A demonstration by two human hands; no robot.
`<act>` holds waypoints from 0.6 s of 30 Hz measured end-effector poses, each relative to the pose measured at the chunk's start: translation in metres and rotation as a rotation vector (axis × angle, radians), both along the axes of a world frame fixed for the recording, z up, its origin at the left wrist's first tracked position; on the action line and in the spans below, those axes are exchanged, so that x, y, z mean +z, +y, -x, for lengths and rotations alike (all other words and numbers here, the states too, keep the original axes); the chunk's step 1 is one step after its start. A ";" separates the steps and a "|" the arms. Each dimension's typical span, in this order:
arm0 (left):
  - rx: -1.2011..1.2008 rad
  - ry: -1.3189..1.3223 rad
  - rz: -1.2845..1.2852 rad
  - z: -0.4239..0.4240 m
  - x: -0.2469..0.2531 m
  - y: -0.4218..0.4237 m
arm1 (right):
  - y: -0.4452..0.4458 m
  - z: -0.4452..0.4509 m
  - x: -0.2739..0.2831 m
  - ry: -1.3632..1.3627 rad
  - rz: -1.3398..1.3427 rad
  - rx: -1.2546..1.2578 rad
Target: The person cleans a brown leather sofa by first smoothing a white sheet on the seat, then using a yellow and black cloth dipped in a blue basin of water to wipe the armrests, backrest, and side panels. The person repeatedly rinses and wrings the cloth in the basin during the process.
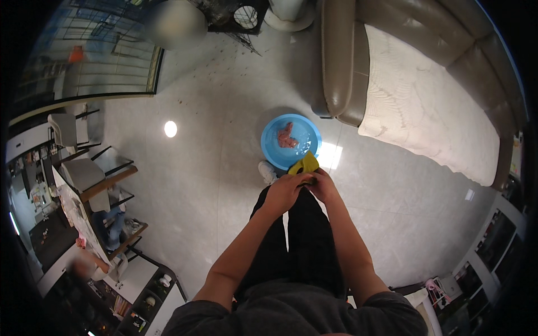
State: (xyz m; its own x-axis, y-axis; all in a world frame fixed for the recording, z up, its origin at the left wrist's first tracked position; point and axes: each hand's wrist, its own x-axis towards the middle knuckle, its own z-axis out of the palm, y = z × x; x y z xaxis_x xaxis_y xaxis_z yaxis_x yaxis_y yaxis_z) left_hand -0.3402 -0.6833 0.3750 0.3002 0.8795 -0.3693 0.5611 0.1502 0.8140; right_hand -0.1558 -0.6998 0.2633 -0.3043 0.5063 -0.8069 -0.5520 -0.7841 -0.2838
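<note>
Both my hands are together over the near rim of a round blue plastic basin on the floor. My left hand and my right hand hold a yellow cloth-like item with a dark spot between them; its exact kind cannot be told. The basin contains what looks like clear water, with a reddish-pink piece, perhaps raw meat, lying in it. Fingertips are partly hidden by the yellow item and by each other.
A brown leather sofa with a pale cover stands at the upper right. My shoe is beside the basin. Chairs and a table are at the left, where a person sits. A wire structure stands at the top.
</note>
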 end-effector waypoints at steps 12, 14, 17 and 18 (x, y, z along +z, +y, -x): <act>-0.103 -0.038 -0.045 -0.041 -0.046 0.005 | 0.003 -0.076 -0.005 -0.675 -0.037 -0.134; -0.119 -0.033 -0.023 -0.058 -0.050 0.014 | 0.010 -0.085 -0.006 -0.666 -0.039 -0.278; -0.090 -0.088 -0.071 -0.081 -0.043 0.037 | 0.030 -0.108 -0.002 -0.667 -0.048 -0.436; -0.060 -0.123 -0.104 -0.087 -0.041 0.047 | 0.042 -0.114 0.002 -0.675 -0.084 -0.450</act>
State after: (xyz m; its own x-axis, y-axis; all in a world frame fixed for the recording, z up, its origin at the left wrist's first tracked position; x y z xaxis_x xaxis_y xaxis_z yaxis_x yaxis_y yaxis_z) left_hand -0.2537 -0.6360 0.3344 0.3903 0.8902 -0.2347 0.4618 0.0312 0.8864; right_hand -0.0414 -0.6577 0.2650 0.4810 0.5310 -0.6976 -0.4982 -0.4892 -0.7159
